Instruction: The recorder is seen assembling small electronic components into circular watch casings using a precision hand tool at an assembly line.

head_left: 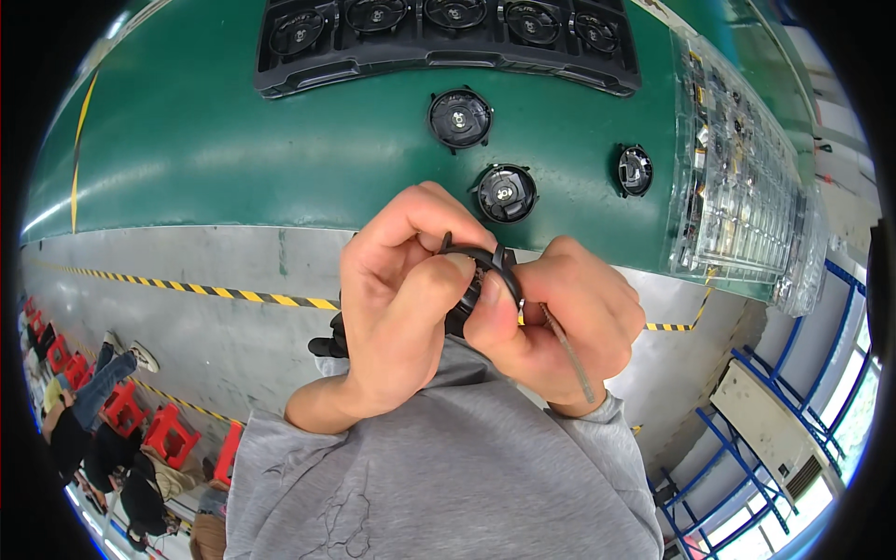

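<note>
My left hand (pixel 392 313) is closed, pinching a round black watch case (pixel 505 268) with lugs by its left side. The case is tilted just off the table's near edge. My right hand (pixel 574 303) is closed too, with its thumb pressed against the inner right rim of the case. A thin grey metal tool (pixel 571 359), perhaps tweezers, sticks out below the right fingers; its other end is hidden. Fingers cover most of the case's inside. Beyond my hands, two more open watch cases (pixel 505 193) (pixel 460 119) lie on the green table.
A black tray (pixel 448 58) holding several watch cases stands at the far side. Another watch case (pixel 634 171) lies to the right, beside clear plastic trays (pixel 737 187) of small parts. Red stools (pixel 171 437) and seated people are at the lower left; a blue rack (pixel 747 448) stands lower right.
</note>
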Demonstrator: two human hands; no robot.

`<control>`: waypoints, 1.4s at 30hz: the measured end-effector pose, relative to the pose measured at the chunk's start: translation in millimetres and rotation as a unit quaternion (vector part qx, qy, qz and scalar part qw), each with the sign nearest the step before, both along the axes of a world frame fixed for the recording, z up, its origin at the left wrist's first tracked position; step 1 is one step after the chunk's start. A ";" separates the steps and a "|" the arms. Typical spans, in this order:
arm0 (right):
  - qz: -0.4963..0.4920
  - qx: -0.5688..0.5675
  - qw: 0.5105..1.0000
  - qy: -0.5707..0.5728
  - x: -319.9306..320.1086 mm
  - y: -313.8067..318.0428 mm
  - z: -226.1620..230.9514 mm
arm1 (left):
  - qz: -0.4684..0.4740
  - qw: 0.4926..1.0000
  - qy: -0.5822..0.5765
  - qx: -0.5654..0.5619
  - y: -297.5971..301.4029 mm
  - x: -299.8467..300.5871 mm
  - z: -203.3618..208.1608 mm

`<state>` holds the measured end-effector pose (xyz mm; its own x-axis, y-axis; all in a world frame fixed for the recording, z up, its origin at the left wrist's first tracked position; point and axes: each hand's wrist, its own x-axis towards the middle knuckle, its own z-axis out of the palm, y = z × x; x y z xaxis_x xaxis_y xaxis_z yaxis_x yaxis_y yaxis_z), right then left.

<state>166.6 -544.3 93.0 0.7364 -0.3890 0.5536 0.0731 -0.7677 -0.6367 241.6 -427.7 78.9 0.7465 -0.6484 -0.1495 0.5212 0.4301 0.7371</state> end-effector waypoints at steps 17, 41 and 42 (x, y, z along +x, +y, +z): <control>0.035 0.003 0.999 0.040 -0.3 -5.5 -0.7 | -0.044 0.997 -0.036 0.046 4.7 8.1 3.9; 0.100 0.071 0.991 0.051 2.1 -1.3 -3.3 | -0.021 0.997 -0.030 0.072 22.2 8.1 -2.7; 0.101 0.073 0.991 0.050 2.2 -0.7 -3.1 | -0.020 0.997 -0.031 0.074 23.1 6.7 -2.1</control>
